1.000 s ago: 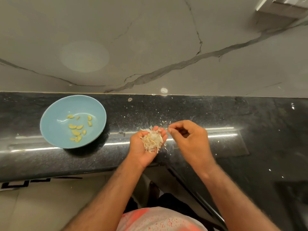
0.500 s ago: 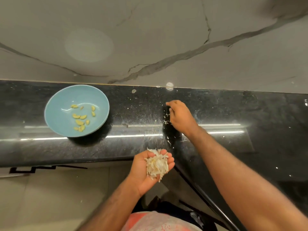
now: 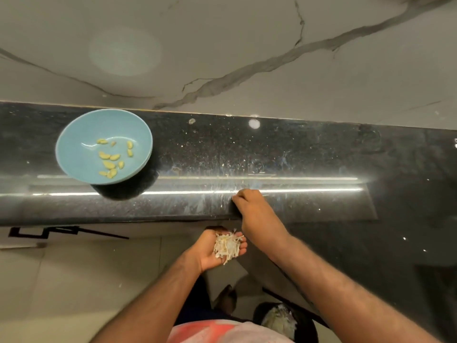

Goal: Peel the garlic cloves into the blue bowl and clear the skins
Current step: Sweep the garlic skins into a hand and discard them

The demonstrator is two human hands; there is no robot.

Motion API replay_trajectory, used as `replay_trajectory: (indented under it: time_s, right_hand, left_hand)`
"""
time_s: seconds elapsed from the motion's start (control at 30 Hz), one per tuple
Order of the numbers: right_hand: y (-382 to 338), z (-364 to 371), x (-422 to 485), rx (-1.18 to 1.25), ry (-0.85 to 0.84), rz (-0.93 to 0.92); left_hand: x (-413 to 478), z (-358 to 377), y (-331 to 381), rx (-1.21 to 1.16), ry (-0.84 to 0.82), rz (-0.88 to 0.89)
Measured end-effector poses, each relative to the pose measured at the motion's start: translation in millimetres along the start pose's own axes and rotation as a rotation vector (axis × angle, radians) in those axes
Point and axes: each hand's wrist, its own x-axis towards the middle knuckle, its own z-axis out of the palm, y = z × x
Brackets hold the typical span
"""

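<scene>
Has drawn right hand (image 3: 257, 214) back to the near worktop (image 3: 309, 154) edge, fingers curled, grasp unclear, sweeping toward left hand (image 3: 209, 252) cupped around garlic skins (image 3: 227, 246), lower centre; peeled cloves (image 3: 111, 159) in blue bowl (image 3: 74, 134), upper left; clearing nearly done.

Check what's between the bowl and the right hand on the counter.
Head view: only bare counter between the bowl and right hand, with pale specks and a light-strip reflection.
</scene>
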Motion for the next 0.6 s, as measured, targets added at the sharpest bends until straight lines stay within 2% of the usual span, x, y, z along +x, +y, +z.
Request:
replay_trajectory:
  time_s: [0.07, 0.17, 0.27, 0.37, 0.5, 0.6]
  right_hand:
    - [-1.0, -6.5, -5.1, 0.089, -0.043, 0.006]
    - [6.8, -26.3, -3.8, 0.248, 0.084, 0.171]
    - [13.4, -26.6, 1.2, 0.150, 0.118, 0.254]
    - [-4.1, -5.7, -12.0, 0.007, 0.055, 0.182]
    - [-23.3, 5.7, -32.7, 0.067, -0.047, 0.066]
    - [-29.5, -10.5, -24.4, 0.156, -0.047, 0.089]
  left_hand:
    - [8.1, 1.1, 2.6, 0.013, 0.022, 0.012]
    - [15.7, 4.6, 4.9, 0.021, 0.049, -0.008]
    - [18.8, 7.0, 4.4, -0.009, 0.060, 0.015]
    - [17.7, 10.0, 5.4, -0.027, 0.042, 0.041]
    - [13.2, 12.6, 8.7, -0.045, -0.037, 0.032]
    - [13.9, 11.8, 9.6, -0.078, -0.052, 0.054]
